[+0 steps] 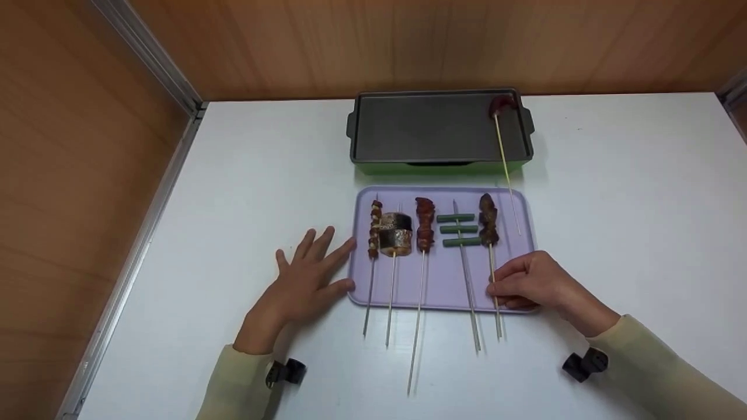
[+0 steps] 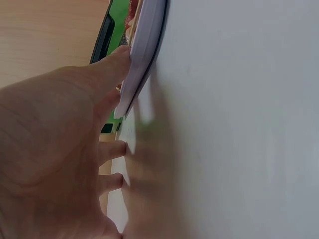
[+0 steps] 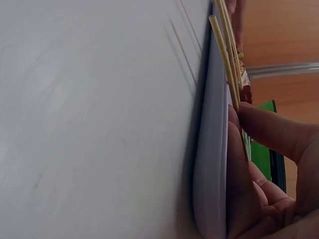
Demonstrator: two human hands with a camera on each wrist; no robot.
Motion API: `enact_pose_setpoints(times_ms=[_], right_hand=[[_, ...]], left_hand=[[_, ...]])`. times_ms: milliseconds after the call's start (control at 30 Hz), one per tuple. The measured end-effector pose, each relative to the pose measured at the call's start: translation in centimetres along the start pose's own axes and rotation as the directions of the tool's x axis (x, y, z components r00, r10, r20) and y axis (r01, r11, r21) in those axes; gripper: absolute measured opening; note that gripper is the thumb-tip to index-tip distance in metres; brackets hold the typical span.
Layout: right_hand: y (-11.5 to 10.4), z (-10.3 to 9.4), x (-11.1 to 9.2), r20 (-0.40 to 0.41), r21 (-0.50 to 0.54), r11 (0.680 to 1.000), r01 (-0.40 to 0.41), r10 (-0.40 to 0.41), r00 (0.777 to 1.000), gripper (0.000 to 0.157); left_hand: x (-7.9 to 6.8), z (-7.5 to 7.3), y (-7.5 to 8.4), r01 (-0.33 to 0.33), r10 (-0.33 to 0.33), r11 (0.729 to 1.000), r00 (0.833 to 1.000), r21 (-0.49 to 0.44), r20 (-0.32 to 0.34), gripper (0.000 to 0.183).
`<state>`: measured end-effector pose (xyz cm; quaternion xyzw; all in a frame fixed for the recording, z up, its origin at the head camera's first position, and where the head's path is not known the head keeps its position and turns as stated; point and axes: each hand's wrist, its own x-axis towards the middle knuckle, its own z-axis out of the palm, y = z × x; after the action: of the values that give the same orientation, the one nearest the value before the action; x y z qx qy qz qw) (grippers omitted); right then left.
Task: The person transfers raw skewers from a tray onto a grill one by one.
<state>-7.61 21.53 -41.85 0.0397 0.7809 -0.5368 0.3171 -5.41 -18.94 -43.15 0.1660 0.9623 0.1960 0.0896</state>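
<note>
My right hand (image 1: 528,283) pinches the brown meat skewer (image 1: 488,223), right side of the purple tray (image 1: 446,286); my left hand (image 1: 306,286), fingers spread, touches the tray. Careless sideways lift, and the crowding green skewer (image 1: 458,229) could snag!

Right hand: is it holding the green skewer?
No, the right hand pinches the brown skewer, just right of the green skewer.

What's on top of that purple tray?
Five skewers lie side by side on the purple tray, reaching past its near edge; the right hand pinches the rightmost skewer. The tray surface directly beneath the skewers is hidden.
</note>
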Motion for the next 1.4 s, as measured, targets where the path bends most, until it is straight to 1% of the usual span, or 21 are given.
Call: enact_pose_setpoints(times_ms=[133, 233, 433, 533, 600, 800, 1033, 1200, 1400], right_hand=[[0.0, -0.1, 0.1, 0.006, 0.0, 1.0, 0.0, 0.0, 1.0, 0.029], [0.2, -0.2, 0.0, 0.026, 0.027, 1.0, 0.002, -0.003, 1.0, 0.031], [0.4, -0.5, -0.4, 0.072, 0.127, 0.992, 0.002, -0.011, 0.997, 0.04], [0.5, -0.5, -0.7, 0.093, 0.186, 0.983, 0.007, -0.025, 0.995, 0.042], [0.6, -0.5, -0.9, 0.098, 0.207, 0.978, 0.009, -0.03, 0.995, 0.043], [0.9, -0.5, -1.3, 0.086, 0.198, 0.98, 0.016, -0.034, 0.996, 0.045], [1.1, -0.8, -1.8, 0.097, 0.205, 0.978, 0.034, -0.055, 0.994, 0.045], [1.3, -0.9, -2.2, 0.084, 0.196, 0.98, 0.041, -0.059, 0.995, 0.044], [1.2, -1.0, -2.9, 0.085, 0.175, 0.982, 0.072, -0.087, 0.993, 0.042]], left_hand=[[0.0, 0.1, 0.0, 0.001, -0.001, 1.0, 1.0, -0.004, 0.001, 0.067], [-0.1, 0.0, 0.0, 0.003, -0.003, 1.0, 1.0, -0.006, 0.0, 0.067], [0.0, 0.0, 0.0, 0.004, -0.004, 1.0, 1.0, -0.007, -0.003, 0.066], [0.0, 0.1, -0.1, 0.002, -0.002, 1.0, 1.0, -0.002, -0.005, 0.067], [0.0, 0.1, -0.1, 0.002, -0.002, 1.0, 1.0, 0.0, -0.003, 0.067], [0.0, 0.2, -0.1, -0.001, 0.002, 1.0, 1.0, 0.001, -0.007, 0.068], [0.0, 0.1, -0.1, -0.003, 0.003, 1.0, 1.0, -0.01, -0.001, 0.068], [0.1, 0.1, -0.1, -0.001, 0.001, 1.0, 1.0, -0.01, 0.001, 0.067], [0.0, 0.1, -0.1, -0.006, 0.006, 1.0, 1.0, -0.008, -0.001, 0.067]])
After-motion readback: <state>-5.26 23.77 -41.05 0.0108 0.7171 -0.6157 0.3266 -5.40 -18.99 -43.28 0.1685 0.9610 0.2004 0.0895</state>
